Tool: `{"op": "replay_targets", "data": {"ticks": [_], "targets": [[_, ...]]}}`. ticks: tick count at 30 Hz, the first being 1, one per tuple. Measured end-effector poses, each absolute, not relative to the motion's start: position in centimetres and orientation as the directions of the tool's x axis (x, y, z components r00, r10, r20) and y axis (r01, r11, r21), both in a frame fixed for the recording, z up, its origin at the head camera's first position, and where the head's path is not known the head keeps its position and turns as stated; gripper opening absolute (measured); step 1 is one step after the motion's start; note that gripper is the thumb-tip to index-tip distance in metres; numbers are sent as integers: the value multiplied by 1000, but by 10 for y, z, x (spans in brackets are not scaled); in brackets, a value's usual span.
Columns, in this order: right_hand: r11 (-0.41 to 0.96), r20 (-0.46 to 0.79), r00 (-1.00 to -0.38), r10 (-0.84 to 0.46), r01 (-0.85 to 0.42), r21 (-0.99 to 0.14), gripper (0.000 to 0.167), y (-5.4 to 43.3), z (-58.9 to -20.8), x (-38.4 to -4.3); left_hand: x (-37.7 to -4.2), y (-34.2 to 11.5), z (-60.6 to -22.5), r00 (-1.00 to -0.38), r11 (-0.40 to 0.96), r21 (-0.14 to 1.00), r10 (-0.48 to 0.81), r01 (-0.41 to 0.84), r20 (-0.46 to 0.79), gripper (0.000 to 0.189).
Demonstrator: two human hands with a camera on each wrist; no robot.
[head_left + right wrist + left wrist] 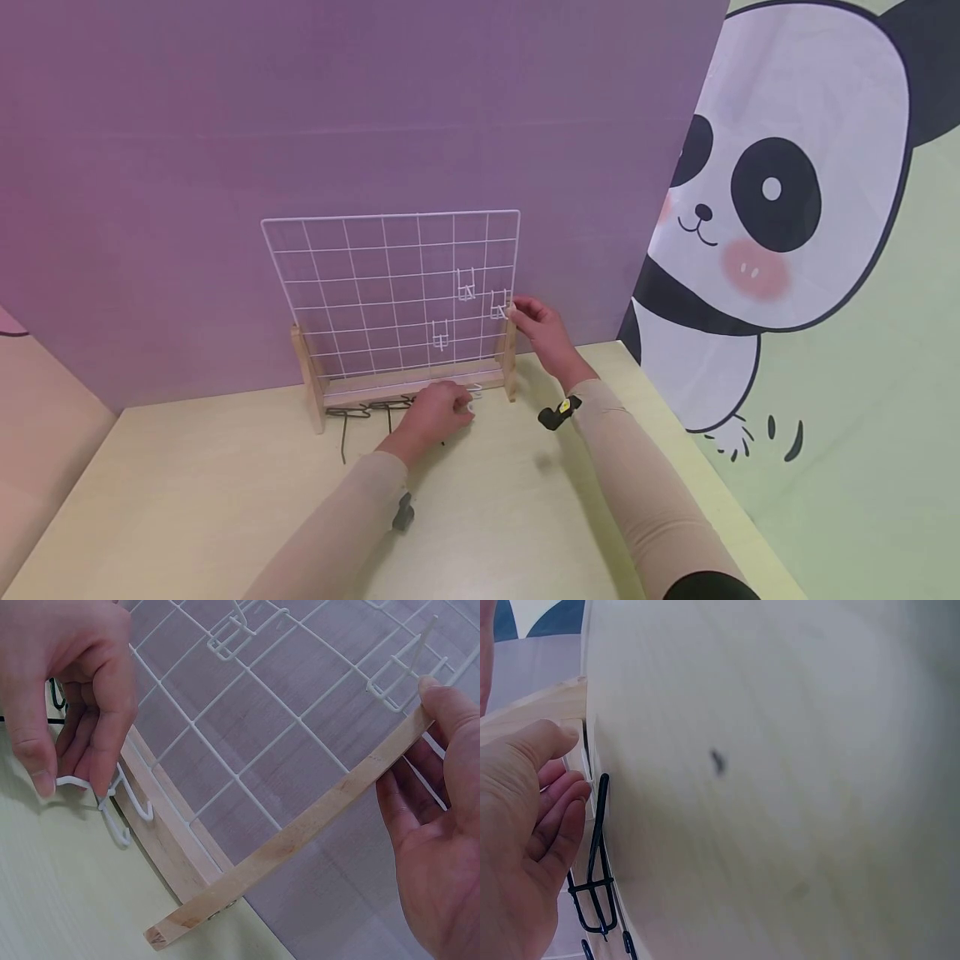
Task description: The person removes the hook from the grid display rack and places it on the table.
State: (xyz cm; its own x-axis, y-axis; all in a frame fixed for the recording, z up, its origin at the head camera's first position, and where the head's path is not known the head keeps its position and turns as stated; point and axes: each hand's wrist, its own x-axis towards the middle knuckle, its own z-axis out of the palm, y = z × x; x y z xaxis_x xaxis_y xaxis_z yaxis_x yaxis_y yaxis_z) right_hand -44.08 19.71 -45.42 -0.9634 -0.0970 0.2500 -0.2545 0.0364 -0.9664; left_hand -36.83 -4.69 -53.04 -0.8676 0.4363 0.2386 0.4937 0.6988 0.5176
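A white wire grid panel stands upright in a wooden stand. My right hand grips the stand's right post near its top, with the thumb in front and the fingers behind, as the right wrist view shows. Low before the panel, my left hand pinches a white wire hook between thumb and fingers, just above the table. Three other white hooks hang on the panel: an upper one, one by the right edge and a lower one.
Several black wire hooks lie along the stand's foot, left of my left hand; one black hook shows close beside it. The pale table meets a purple backdrop behind the panel. A panda picture covers the right wall.
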Motion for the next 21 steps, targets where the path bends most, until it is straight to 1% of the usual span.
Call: {"op": "replay_targets", "data": {"ticks": [11, 21], "targets": [[34, 250, -963, -99, -254, -967, 33, 198, -455, -441, -368, -46, -530, -878, 714, 518, 434, 471, 201, 21], [18, 251, -962, -108, -255, -967, 33, 198, -454, -441, -368, -46, -531, -871, 703, 522, 447, 483, 204, 20]]}}
